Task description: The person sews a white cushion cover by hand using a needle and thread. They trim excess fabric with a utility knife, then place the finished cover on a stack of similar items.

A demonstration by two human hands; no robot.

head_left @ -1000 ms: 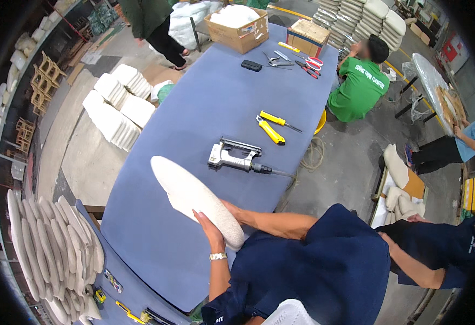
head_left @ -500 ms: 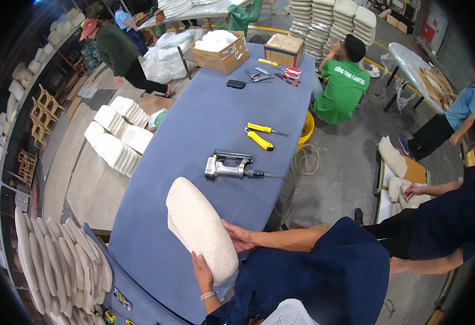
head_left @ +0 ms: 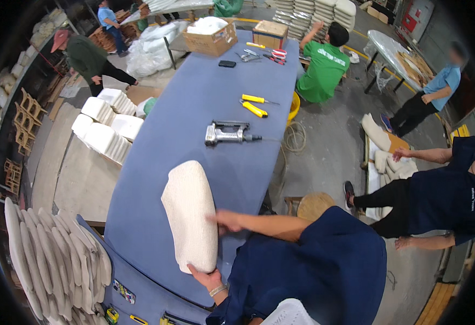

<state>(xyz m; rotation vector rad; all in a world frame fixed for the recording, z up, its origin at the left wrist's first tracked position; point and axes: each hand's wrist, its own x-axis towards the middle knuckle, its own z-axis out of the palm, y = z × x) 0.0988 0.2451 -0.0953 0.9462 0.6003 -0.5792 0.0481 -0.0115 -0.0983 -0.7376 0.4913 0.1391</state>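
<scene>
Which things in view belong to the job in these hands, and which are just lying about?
Seemingly part of the job:
- cream cushion
- left hand, holding the cushion's near end
- right hand, blurred at its right side
- blue-grey table beneath

Apparently lying about, untouched now:
- silver stapler-like tool
- yellow-handled screwdriver
- yellow hand tool
- open cardboard box

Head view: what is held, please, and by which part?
The left hand holds the cream, elongated fabric cushion by its near end; the right hand is too blurred to tell.
</scene>
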